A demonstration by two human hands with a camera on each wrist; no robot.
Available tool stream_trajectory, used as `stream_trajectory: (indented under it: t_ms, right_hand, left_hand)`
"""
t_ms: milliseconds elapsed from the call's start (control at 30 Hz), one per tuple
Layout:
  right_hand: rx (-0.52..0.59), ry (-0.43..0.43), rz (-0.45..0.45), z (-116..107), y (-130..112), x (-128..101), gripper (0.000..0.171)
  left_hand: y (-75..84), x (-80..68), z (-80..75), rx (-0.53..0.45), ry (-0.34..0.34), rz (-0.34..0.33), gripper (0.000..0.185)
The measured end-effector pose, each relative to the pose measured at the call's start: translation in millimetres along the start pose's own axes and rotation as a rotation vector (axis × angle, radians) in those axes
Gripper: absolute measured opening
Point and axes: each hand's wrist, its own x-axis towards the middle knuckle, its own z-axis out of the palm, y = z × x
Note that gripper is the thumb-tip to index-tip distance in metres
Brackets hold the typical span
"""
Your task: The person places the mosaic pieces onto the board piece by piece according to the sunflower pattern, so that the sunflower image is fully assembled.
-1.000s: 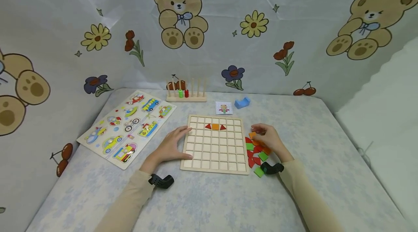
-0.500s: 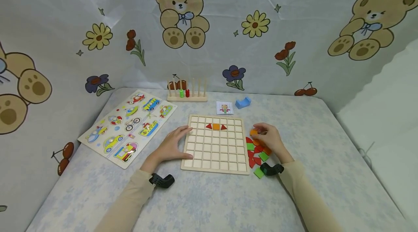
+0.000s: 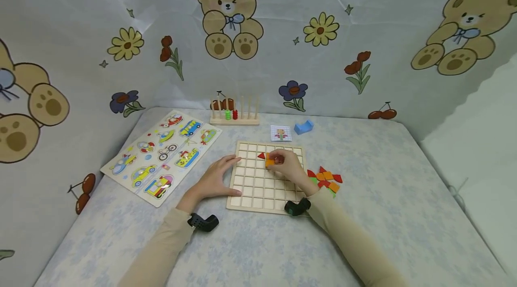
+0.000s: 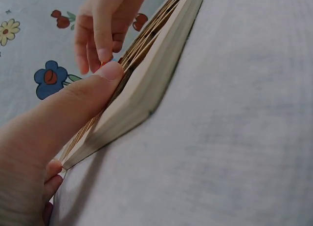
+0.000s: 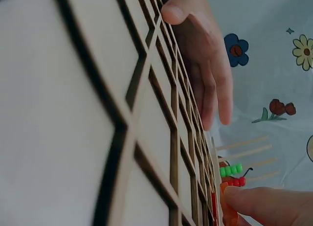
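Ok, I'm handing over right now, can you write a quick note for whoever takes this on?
Left hand: flat on the left edge of the wooden grid board, steadying it.
Right hand: over the board's upper rows, pinching an orange piece just below the second row.
Done: a red triangle sits in the second row; the hand hides the cells beside it.
Left: the pile of red, orange and green pieces lies on the table right of the board. The pattern card lies behind the board.

no words, numbers or brand marks can be read on anything in these views.
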Motion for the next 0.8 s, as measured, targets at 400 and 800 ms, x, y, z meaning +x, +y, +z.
stream_trajectory:
  t_ms: [400, 800]
  right_hand:
    - [-0.015, 0.007, -0.023, 20.5, -6.5, 9.5, 0.025]
    - [0.001, 0.023, 0.002, -4.6, 1.9, -6.0, 0.026]
  left_hand:
    - [5.2, 4.2, 0.5, 0.006, -0.012, 0.002, 0.104]
    - [2.2, 1.7, 0.0, 0.009, -0.008, -0.012, 0.106]
